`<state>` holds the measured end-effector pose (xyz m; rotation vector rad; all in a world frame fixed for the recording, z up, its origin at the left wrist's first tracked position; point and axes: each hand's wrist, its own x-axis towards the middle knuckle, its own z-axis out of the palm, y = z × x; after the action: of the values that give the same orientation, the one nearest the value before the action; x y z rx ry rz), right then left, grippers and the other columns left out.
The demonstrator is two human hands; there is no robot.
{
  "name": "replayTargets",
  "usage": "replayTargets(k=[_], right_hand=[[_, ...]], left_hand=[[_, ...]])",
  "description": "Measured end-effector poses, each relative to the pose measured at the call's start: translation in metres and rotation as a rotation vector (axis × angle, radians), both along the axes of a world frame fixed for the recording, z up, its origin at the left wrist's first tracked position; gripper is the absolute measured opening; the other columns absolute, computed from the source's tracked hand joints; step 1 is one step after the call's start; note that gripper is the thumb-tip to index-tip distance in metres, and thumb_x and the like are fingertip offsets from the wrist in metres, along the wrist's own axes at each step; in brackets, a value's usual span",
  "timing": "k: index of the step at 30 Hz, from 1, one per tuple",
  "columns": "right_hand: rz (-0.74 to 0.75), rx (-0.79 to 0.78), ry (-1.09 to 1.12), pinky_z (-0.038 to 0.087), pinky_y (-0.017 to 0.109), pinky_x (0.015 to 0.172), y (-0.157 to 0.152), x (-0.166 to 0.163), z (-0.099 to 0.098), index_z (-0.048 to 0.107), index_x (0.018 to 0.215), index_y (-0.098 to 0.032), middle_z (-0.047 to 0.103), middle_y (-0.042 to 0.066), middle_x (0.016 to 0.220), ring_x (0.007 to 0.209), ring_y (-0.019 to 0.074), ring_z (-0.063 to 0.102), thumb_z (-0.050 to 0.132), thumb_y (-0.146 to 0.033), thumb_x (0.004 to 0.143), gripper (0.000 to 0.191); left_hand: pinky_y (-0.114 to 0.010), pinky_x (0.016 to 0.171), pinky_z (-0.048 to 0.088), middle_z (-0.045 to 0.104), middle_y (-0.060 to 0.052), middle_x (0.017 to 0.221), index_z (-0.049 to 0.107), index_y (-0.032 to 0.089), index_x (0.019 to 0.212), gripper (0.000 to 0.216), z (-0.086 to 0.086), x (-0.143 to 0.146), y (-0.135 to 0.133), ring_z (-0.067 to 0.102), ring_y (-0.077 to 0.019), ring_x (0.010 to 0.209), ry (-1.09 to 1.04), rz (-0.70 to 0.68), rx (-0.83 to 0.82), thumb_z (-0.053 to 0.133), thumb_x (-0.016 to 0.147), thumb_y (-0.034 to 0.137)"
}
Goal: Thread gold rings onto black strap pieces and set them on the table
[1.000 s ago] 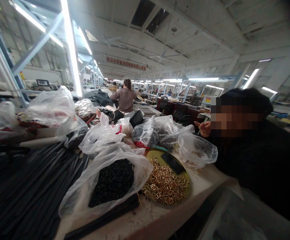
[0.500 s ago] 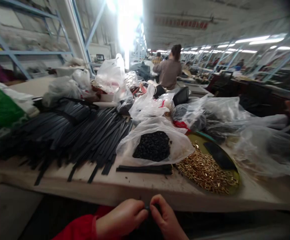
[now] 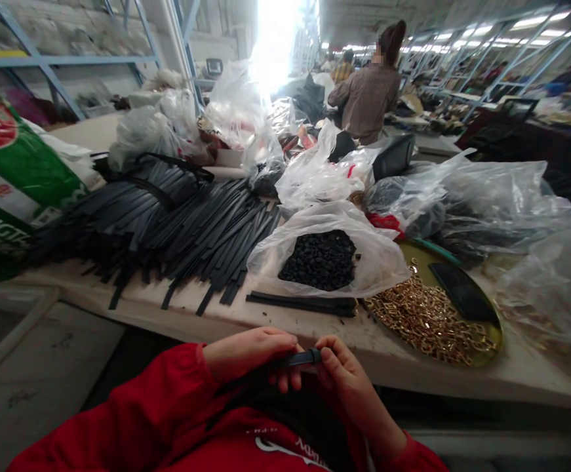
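Observation:
My left hand (image 3: 250, 354) is wrapped around a black strap (image 3: 299, 359) in front of the table edge, its fingers showing beneath. At the strap's right end sits a small black loop (image 3: 315, 355), pinched between the thumb and fingers of my right hand (image 3: 348, 375). The rest of the strap is hidden by my left hand. Just beyond, several black strips (image 3: 299, 303) lie side by side on the table. Behind them an open plastic bag (image 3: 388, 272) holds a heap of small black pieces (image 3: 318, 261). Gold metal buckles (image 3: 425, 321) fill a round tray to the right.
Long black strips (image 3: 211, 242) cover the table's left side, beside a green bag (image 3: 29, 183). Clear plastic bags (image 3: 309, 170) crowd the back and right. A dark flat object (image 3: 465, 292) lies in the tray (image 3: 494, 341). A co-worker (image 3: 371, 98) stands beyond.
The view has tilted down and left, showing more of my red sleeves. My hands have turned so that the strap and its loop show. The other person's hand at right has left the view.

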<state>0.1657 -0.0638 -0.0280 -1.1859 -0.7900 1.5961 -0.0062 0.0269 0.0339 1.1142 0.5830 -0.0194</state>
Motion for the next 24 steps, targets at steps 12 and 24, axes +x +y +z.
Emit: replayTargets(k=[12, 24], right_hand=[[0.0, 0.151, -0.323, 0.028, 0.021, 0.046, 0.003, -0.006, -0.004, 0.048, 0.081, -0.02, 0.041, -0.005, 0.058, 0.051, 0.0086, 0.036, 0.048, -0.051, 0.079, 0.031], [-0.085, 0.126, -0.367, 0.032, 0.023, 0.049, -0.003, -0.007, -0.011, 0.049, 0.083, -0.02, 0.046, -0.003, 0.06, 0.053, 0.011, 0.042, 0.044, -0.049, 0.082, 0.03]], left_hand=[[-0.018, 0.045, 0.031, 0.053, 0.003, 0.06, 0.052, 0.014, 0.069, 0.028, -0.022, 0.011, -0.008, 0.045, -0.008, 0.052, 0.179, 0.155, 0.27, 0.051, 0.077, 0.041], [-0.02, 0.043, 0.033, 0.048, 0.006, 0.051, 0.044, 0.018, 0.07, 0.046, -0.04, 0.019, -0.02, 0.041, -0.0085, 0.044, 0.123, 0.262, 0.15, 0.058, 0.061, 0.061]])
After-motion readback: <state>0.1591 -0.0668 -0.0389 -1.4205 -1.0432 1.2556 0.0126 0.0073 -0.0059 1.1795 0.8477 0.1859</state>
